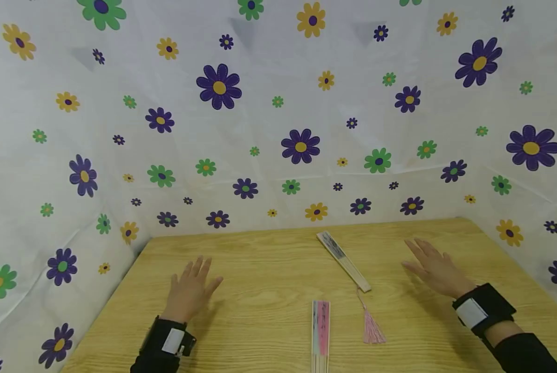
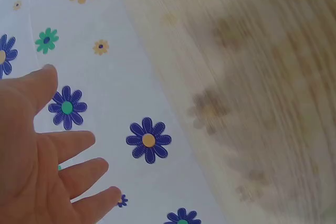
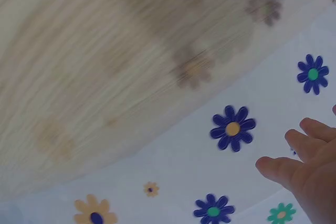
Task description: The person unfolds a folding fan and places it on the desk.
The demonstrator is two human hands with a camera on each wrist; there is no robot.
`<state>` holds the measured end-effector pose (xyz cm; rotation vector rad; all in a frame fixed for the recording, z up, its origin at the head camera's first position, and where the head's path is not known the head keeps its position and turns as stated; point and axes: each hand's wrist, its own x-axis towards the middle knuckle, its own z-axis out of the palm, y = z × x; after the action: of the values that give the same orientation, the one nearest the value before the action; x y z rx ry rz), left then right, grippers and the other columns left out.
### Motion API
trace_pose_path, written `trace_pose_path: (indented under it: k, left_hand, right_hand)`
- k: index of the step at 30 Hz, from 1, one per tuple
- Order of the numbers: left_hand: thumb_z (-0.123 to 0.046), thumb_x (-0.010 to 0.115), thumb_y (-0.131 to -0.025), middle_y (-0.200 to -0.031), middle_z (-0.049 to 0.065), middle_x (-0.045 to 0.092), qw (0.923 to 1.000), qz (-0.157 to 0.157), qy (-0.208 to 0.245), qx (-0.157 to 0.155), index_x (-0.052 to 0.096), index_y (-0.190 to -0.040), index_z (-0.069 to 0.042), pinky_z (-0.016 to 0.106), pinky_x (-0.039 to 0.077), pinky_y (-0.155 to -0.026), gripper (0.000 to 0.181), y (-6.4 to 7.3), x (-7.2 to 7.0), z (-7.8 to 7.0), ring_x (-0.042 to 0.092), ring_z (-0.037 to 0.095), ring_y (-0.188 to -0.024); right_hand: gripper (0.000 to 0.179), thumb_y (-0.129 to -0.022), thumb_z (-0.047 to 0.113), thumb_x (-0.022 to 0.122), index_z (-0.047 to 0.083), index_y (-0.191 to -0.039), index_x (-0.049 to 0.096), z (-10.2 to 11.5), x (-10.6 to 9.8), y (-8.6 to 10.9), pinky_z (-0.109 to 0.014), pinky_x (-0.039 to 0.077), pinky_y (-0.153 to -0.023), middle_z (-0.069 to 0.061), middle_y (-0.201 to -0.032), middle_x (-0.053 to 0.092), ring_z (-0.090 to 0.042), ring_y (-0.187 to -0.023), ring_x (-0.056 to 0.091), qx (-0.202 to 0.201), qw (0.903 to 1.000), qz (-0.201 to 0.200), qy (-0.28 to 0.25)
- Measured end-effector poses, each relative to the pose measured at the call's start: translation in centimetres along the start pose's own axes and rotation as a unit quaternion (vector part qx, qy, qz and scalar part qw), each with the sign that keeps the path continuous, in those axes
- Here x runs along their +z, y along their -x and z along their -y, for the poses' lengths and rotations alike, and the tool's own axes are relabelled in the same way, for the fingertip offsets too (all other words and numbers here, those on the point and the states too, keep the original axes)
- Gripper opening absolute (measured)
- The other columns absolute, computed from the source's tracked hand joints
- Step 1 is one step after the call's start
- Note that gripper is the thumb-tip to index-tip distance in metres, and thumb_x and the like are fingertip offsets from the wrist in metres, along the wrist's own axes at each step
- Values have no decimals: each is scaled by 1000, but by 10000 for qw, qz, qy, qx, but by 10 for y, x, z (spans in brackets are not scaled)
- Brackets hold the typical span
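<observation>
Over the left part of the wooden table, my left hand [image 1: 189, 292] holds nothing, its fingers spread; the left wrist view shows the same bare palm [image 2: 31, 166]. My right hand [image 1: 434, 269] hovers on the right side with fingers extended and nothing in them, seen also as right fingers [image 3: 281, 169] in the right wrist view. Between the hands lies a folded fan [image 1: 343, 261], set at a slant, with a pink tassel [image 1: 373, 329] at its lower end. Nearer to me is a second folded fan [image 1: 321, 331], pink and pale blue, its lower end cut off by the frame.
The light wooden table [image 1: 255, 280] reaches back to a white curtain [image 1: 260, 119] printed with purple, green and yellow flowers. This cloth also runs along the left and right sides. Black straps [image 1: 485, 311] sit around both wrists.
</observation>
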<state>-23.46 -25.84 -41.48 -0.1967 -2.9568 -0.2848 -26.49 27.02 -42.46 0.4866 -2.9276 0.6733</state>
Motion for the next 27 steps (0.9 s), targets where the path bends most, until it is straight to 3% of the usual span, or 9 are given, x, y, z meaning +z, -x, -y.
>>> trace_pose_path:
  k: [5,9,12,16,20,23,27]
  left_hand:
    - [-43,45,-94,-145,27,38,9994,13,-213,255,42,-141,1,74,24,-100,65,8,-1,-11,33,47,-131]
    - [-43,48,-93,-144,23,42,9983,-41,-269,515,46,-140,-2,70,27,-102,63,18,-5,-28,36,44,-131]
    - [-43,51,-91,-143,21,44,9965,-113,-245,786,47,-139,-4,68,29,-102,62,29,-12,-45,39,41,-130]
    - [-42,52,-91,-142,18,48,9917,-129,-117,1271,50,-137,-5,64,33,-103,60,45,-21,-67,42,37,-129]
    - [-46,46,-93,-141,15,49,9837,153,-91,1789,50,-137,-6,60,34,-104,60,59,-23,-84,44,34,-128]
    - [-51,38,-94,-141,13,50,9759,341,-223,2146,52,-136,-7,58,37,-103,62,67,-20,-93,47,32,-127]
    - [-53,34,-95,-140,10,52,9685,498,-342,2417,57,-131,-9,55,41,-101,61,73,-17,-100,48,29,-126]
  right_hand:
    - [70,-96,42,44,-9,-143,32,27,17,-21,-78,18,-97,-39,-144,28,-55,-130,23,-298,9995,35,128]
    - [70,-95,43,45,-9,-142,34,50,32,-37,-75,20,-99,-38,-143,32,-53,-131,26,-509,9985,188,49]
    - [71,-94,43,46,-8,-142,34,64,44,-49,-74,21,-101,-37,-142,34,-52,-131,28,-459,9980,433,68]
    - [69,-91,38,55,-9,-139,39,81,58,-61,-65,28,-105,-34,-139,41,-49,-128,35,-20,9975,612,363]
    - [50,-84,33,66,-11,-108,64,94,69,-68,-53,48,-88,-26,-106,63,-39,-97,58,586,9946,334,793]
    - [38,-79,30,71,-8,-85,69,101,74,-72,-47,48,-72,-17,-79,63,-29,-73,53,911,9911,54,968]
    - [29,-75,20,73,-8,-76,68,108,77,-77,-39,45,-65,-11,-65,58,-24,-66,48,1015,9897,-112,1005]
